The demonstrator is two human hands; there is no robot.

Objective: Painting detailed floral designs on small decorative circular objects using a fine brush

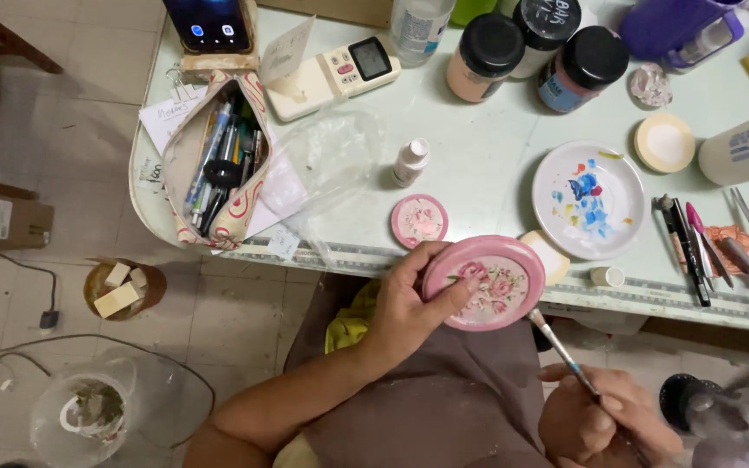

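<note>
Over the lap, left hand point(405, 312) clamps the pink dish point(484, 282) by its rim; looks light, rigid, breakable. Right hand point(600, 425) pinches the brush point(556, 347).

Tilted pink rose-painted dish point(485, 282), thin paintbrush point(556, 345) touching its rim.

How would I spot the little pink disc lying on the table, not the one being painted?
Start at the pale green table and find its front edge above the person's left hand. Just left of the white paint palette lies the small pink disc, flat and untouched. It is smaller than the pink rose plate held in that hand, and sits below a little white bottle.
</note>
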